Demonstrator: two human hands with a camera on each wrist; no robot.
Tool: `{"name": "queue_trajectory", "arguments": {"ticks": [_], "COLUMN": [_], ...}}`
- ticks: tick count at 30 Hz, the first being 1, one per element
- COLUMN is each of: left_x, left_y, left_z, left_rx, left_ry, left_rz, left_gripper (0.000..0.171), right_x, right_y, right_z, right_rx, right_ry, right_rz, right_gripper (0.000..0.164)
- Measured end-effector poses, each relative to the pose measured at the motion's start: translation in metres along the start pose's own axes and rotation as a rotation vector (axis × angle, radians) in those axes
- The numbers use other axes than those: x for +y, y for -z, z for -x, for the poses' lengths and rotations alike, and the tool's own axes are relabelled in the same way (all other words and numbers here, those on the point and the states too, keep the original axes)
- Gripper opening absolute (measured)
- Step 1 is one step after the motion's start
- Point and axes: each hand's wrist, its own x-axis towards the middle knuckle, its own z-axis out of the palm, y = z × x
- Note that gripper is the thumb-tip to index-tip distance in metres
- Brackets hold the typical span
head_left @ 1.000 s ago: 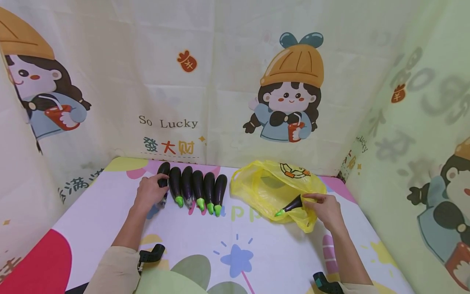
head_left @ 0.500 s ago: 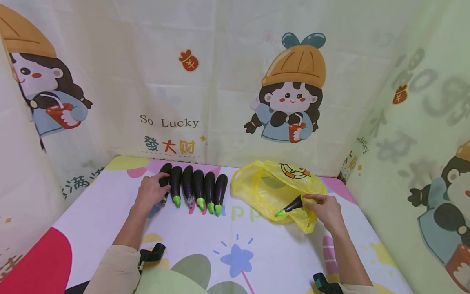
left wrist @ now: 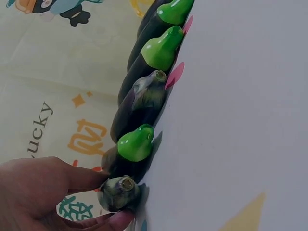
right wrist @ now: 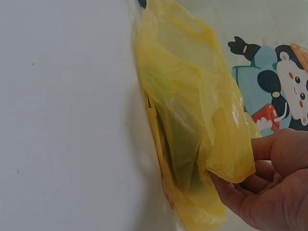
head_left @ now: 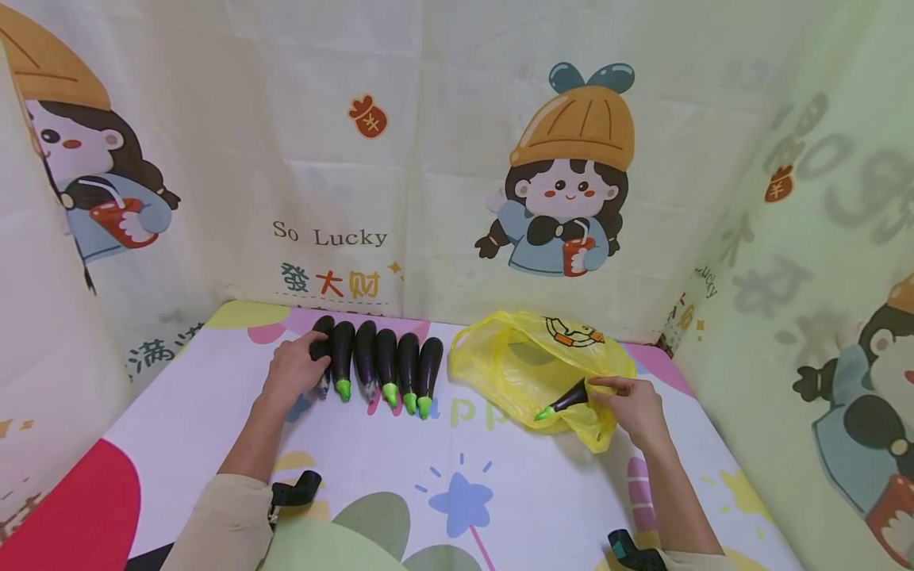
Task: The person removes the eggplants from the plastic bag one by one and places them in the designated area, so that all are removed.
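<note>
At the left end of a row of dark purple eggplants (head_left: 386,358), my left hand (head_left: 291,369) grips the outermost eggplant (head_left: 324,326) between thumb and fingers. Its dull greyish stem end (left wrist: 119,193) faces the left wrist camera, close beside a neighbour with a bright green cap (left wrist: 136,143). To the right lies a yellow plastic bag (head_left: 480,358) with its mouth spread. My right hand (head_left: 638,408) pinches the bag's edge. One eggplant (head_left: 571,395) with a green tip lies at the bag's mouth, its far end hidden by the plastic.
The eggplants lie side by side near the back of a table (head_left: 385,468) with a printed white cover. Cartoon-printed cloth (head_left: 428,159) hangs behind it and on both sides.
My left hand has shifted slightly right with its eggplant. The neighbouring eggplant's green end has swung a little left, straightening it. My right hand and the bag are nearly still.
</note>
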Motion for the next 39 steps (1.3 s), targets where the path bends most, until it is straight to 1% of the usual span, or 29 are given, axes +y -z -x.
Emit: {"name": "queue_trajectory", "arguments": {"ticks": [9,17,21,24,27,30,35,39], "left_x": [-0.001,-0.002,-0.001,0.004,0.013,0.025,0.042,0.054], "left_y": [0.002,0.002,0.002,0.002,0.002,0.003,0.001,-0.004], "left_z": [0.002,0.000,0.001,0.004,0.008,0.012,0.017,0.019], "left_rx": [-0.002,0.004,0.028,0.085,0.158,0.210,0.238,0.227], "left_ry": [0.016,0.008,0.006,0.003,-0.025,-0.078,-0.161,-0.210], "left_rz": [-0.006,-0.012,-0.020,-0.034,-0.049,-0.056,-0.084,-0.098], "left_gripper": [0.051,0.050,0.050,0.048,0.045,0.041,0.033,0.028], "right_x": [0.000,0.001,0.002,0.001,0.000,-0.002,-0.002,0.000], "right_y": [0.000,0.001,0.002,0.002,0.002,0.003,0.004,0.004], "right_z": [0.001,0.001,0.001,0.000,0.000,0.001,0.001,0.001], "right_rx": [-0.006,0.004,0.010,0.012,0.012,0.012,0.010,0.008], "right_ry": [0.010,0.009,0.017,0.013,0.010,0.009,0.014,0.014], "right_rz": [0.005,-0.005,0.002,0.006,0.001,-0.006,-0.012,-0.011], "right_gripper": [0.033,0.032,0.033,0.033,0.033,0.033,0.033,0.034]}}
